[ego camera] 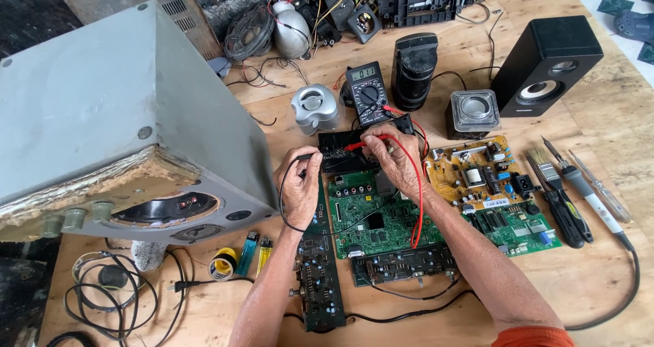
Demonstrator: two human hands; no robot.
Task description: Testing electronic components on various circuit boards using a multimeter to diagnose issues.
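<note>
Head view: left hand (298, 189) fingers pinch the black probe (304, 157), right hand (395, 161) grips the red probe (354, 146); steady tips on the black board (340, 157), watching the multimeter (366, 93).

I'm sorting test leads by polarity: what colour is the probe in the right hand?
Red: the right hand holds a red probe, seen in the head view.

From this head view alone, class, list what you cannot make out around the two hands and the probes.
- Probe tips: hidden by the left hand and right hand, so the contact points on the black board cannot be told.
- Multimeter dial setting: too small.
- Green circuit board upper right: covered by the right hand.
- Grey speaker cabinet: cut off by the left edge.
- Soldering iron cable: runs behind the right forearm.
</note>
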